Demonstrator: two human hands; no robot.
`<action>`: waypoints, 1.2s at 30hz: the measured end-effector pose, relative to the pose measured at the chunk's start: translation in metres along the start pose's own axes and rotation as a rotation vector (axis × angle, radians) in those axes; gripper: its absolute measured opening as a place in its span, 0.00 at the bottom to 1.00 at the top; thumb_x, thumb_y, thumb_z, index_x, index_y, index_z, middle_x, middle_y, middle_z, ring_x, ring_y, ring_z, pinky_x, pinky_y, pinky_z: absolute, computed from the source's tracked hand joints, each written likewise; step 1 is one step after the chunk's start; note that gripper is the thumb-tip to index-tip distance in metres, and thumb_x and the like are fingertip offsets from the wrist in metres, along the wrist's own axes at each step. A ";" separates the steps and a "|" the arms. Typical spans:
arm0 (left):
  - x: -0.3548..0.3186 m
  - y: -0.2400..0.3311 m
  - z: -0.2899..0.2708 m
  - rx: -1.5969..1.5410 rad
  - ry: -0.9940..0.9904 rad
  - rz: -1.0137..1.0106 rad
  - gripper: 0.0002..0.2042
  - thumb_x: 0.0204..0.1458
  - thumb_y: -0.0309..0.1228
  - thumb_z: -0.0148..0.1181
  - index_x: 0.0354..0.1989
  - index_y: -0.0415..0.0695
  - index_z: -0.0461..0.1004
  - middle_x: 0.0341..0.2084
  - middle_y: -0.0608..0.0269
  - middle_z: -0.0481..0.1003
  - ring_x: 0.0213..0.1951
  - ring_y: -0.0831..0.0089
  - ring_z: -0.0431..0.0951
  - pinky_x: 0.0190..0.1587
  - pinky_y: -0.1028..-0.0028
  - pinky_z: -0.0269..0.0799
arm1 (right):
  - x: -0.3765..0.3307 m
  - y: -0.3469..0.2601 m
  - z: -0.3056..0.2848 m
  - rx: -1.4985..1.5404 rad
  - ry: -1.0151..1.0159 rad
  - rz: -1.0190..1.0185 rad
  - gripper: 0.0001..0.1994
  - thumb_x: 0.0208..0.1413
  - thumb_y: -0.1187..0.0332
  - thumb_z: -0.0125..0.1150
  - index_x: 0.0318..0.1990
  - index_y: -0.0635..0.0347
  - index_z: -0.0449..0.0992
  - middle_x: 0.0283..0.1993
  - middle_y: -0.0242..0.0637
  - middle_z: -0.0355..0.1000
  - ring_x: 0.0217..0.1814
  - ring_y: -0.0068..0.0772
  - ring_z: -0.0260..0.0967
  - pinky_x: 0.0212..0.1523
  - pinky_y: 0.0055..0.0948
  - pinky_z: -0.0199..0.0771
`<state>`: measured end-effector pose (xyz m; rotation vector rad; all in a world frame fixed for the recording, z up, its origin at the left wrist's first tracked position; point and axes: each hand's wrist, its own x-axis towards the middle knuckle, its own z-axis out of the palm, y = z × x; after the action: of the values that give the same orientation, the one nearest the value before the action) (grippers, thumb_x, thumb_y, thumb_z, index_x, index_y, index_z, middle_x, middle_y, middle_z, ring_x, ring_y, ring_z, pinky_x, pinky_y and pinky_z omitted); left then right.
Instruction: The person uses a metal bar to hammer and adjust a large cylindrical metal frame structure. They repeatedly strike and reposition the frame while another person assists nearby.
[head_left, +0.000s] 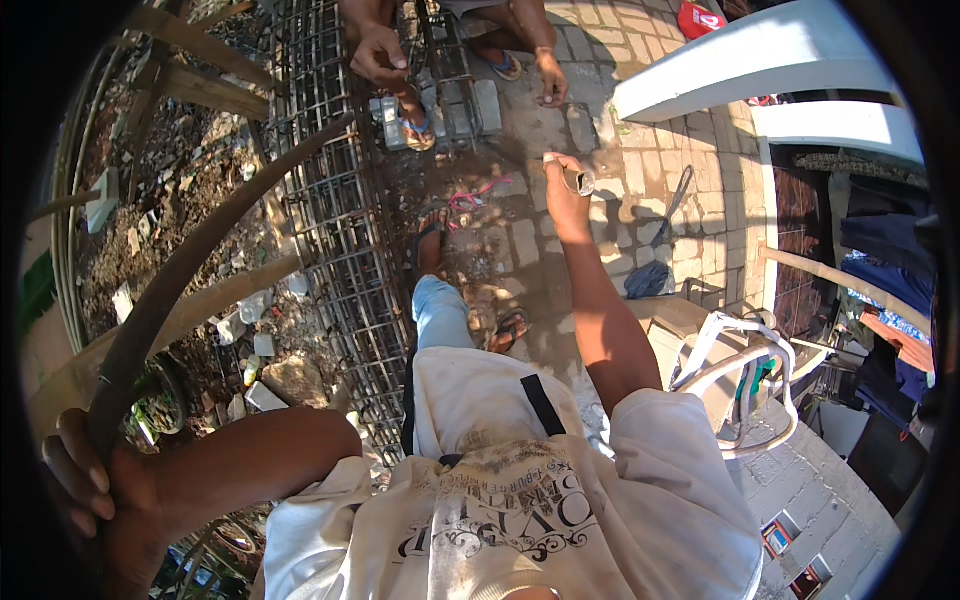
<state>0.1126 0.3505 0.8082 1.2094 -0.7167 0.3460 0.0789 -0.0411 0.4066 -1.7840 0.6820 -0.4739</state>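
At the lower left, my left hand [95, 490] is closed around a dark pole [190, 245], which looks curved here and rises toward the rebar cage [345, 240]. My right hand [568, 200] is stretched forward over the paving with its fingers curled around a small round, hollow-ended thing [584, 183]; its kind is too small to make out. The rebar cage of tied steel bars runs lengthwise to the left of my legs.
Another person's hands [380, 55] and sandaled feet are ahead, beside the cage. Rubble [200, 200] and wooden beams [190, 310] lie left. Pink string [468, 198] is on the paving. To my right are a dark bag [648, 280], a white-framed chair [780, 400] and hanging clothes [885, 250].
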 end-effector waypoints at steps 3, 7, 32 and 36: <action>-0.011 -0.011 -0.029 -0.052 -0.002 -0.068 0.24 0.58 0.53 0.48 0.27 0.41 0.68 0.19 0.67 0.60 0.19 0.73 0.60 0.22 0.69 0.59 | -0.043 0.022 -0.020 -0.179 -0.023 0.093 0.12 0.61 0.64 0.58 0.37 0.67 0.77 0.39 0.40 0.76 0.40 0.29 0.72 0.44 0.28 0.71; -0.026 -0.076 -0.057 -0.297 0.176 -0.180 0.14 0.50 0.41 0.55 0.22 0.43 0.68 0.18 0.62 0.64 0.17 0.76 0.62 0.24 0.74 0.60 | -0.067 0.011 -0.041 0.134 0.153 0.577 0.17 0.62 0.55 0.57 0.46 0.60 0.75 0.53 0.35 0.73 0.55 0.29 0.70 0.50 0.33 0.74; -0.165 -0.387 -0.003 0.140 0.371 -0.644 0.12 0.54 0.36 0.63 0.28 0.40 0.74 0.27 0.64 0.73 0.30 0.78 0.72 0.33 0.74 0.68 | -0.086 -0.029 -0.004 -0.001 -0.178 0.758 0.20 0.57 0.63 0.65 0.54 0.57 0.69 0.52 0.42 0.72 0.55 0.33 0.70 0.54 0.33 0.71; -0.197 -0.384 0.017 0.241 0.294 -0.692 0.11 0.54 0.36 0.66 0.28 0.42 0.75 0.28 0.65 0.74 0.31 0.78 0.73 0.36 0.69 0.70 | -0.071 -0.010 -0.005 -0.551 -0.036 0.299 0.16 0.60 0.58 0.60 0.43 0.64 0.76 0.45 0.42 0.75 0.52 0.33 0.71 0.57 0.33 0.67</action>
<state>0.1933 0.2300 0.4015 1.5129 0.0216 0.0249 0.0238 0.0043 0.4184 -2.1409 1.1098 -0.0454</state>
